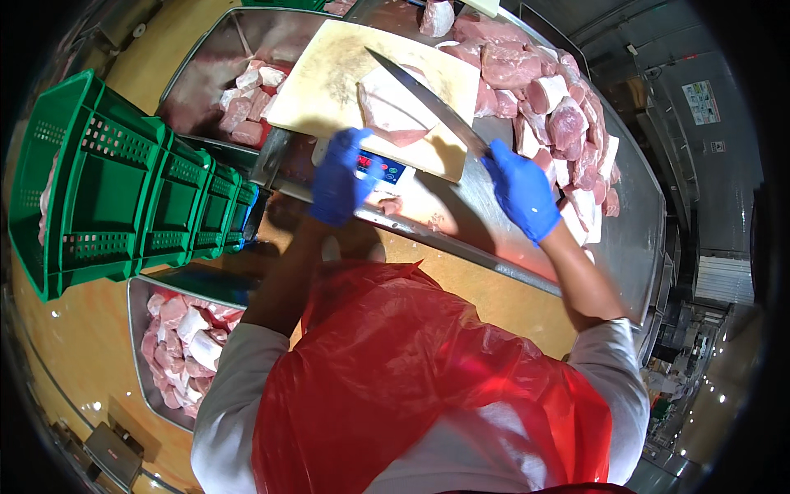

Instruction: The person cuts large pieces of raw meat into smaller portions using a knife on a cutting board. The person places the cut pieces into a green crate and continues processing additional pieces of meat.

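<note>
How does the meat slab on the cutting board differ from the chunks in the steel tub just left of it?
Size: the slab is one broad piece; the chunks are each smaller.
Pose: the slab lies flat on the cutting board; the chunks are heaped in the steel tub.
Knife: the blade crosses the slab in this view, but not the chunks.
Both show pink flesh and whitish parts.

Green perforated crates (115,198) stacked at left. Notice sheet (701,103) mounted on grey wall (728,202) at right, smaller label (718,146) fixed below. White slatted panel (724,280) set lower. Yellowish floor (70,354) seen at lower left.
</note>
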The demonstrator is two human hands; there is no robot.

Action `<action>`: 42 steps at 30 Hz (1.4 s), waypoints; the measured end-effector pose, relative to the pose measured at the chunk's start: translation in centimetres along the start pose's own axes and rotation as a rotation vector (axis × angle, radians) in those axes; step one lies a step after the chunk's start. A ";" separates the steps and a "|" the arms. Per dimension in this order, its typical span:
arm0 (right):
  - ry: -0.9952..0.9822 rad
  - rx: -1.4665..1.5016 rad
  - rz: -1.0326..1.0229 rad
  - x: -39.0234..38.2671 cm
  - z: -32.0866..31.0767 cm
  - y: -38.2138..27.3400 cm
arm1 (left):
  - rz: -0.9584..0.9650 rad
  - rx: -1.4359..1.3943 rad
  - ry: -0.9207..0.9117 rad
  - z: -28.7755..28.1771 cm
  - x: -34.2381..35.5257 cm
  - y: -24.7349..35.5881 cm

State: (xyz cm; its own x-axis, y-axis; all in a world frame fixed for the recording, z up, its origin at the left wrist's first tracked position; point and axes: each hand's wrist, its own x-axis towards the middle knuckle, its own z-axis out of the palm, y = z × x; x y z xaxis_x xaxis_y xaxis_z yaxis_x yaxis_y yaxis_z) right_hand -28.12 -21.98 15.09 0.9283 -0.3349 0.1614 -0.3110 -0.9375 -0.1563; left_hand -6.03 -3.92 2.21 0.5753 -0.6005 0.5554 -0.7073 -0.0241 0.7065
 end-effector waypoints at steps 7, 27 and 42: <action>0.116 0.023 -0.092 0.9 7.6 3.7 | 0.062 -0.080 -0.189 3.0 -5.7 1.4; -0.355 -0.222 -0.197 4.3 6.1 10.8 | 0.375 0.551 -1.119 6.6 16.8 3.6; -0.156 0.539 0.289 -4.9 3.1 4.1 | 0.285 0.198 0.139 0.5 5.6 4.1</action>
State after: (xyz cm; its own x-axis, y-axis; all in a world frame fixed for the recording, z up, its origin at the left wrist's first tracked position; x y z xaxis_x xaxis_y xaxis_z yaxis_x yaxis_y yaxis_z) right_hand -33.27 -23.87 10.64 0.8535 -0.5118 -0.0982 -0.4451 -0.6180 -0.6481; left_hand -5.91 -7.74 7.97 0.3846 -0.4914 0.7814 -0.9049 -0.0336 0.4242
